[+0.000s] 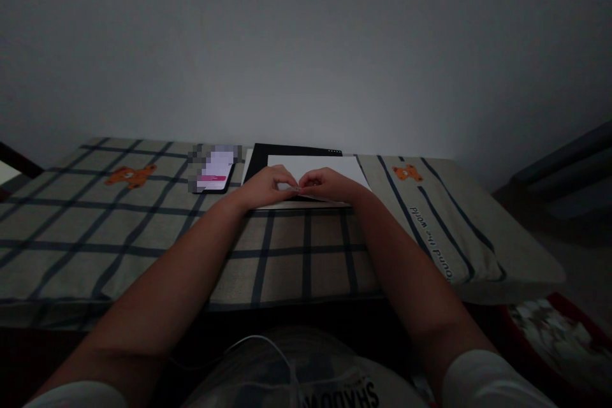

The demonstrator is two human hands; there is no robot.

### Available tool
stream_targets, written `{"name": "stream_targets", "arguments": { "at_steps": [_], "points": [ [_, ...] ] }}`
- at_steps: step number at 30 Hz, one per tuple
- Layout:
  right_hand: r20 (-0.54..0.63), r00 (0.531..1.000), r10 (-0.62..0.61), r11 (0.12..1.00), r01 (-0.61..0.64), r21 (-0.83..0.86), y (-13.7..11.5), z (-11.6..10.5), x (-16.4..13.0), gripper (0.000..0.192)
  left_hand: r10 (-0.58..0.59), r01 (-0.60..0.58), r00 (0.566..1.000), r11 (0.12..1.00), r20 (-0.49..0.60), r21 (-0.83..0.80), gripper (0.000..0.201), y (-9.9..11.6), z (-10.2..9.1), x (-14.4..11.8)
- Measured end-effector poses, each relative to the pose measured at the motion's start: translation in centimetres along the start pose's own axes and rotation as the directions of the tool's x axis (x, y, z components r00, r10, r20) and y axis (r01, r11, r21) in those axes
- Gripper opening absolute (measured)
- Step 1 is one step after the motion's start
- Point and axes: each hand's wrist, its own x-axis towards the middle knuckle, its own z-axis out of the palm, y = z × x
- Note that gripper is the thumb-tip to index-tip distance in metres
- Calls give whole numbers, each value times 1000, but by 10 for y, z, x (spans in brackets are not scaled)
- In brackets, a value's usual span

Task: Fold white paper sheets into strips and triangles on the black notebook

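Both my hands meet over a sheet of white paper (pixel 335 167), which lies across a flat black sheet or folder (pixel 268 156). My left hand (pixel 268 187) is pinched, thumb and forefinger together at the paper's near left part. Fingertip to fingertip with it, my right hand (pixel 329 183) is pinched too. Something tiny and pale may sit between the fingertips, too small to name. Under the black piece, a light-coloured edge shows along the near side.
A lit phone (pixel 217 169), partly blurred, lies left of my hands. Beneath everything spreads a checked tablecloth (pixel 306 261) with bear prints. A wall rises behind the table. A white cable (pixel 258 336) hangs near my shirt, and a red-rimmed container (pixel 554 331) stands low at right.
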Motion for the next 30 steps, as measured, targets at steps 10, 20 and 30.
{"name": "stream_targets", "arguments": {
  "at_steps": [10,20,30],
  "points": [
    [-50,998,49,998,-48,33,-2,0,1,25,-61,63,998,997,-30,49,18,7,-1,0],
    [-62,995,77,997,-76,31,-2,1,1,25,-42,43,998,998,-42,44,19,4,0,0],
    [-32,999,25,999,-26,-46,0,1,2,31,-5,7,999,999,-42,38,20,4,-1,0]
  ]
}}
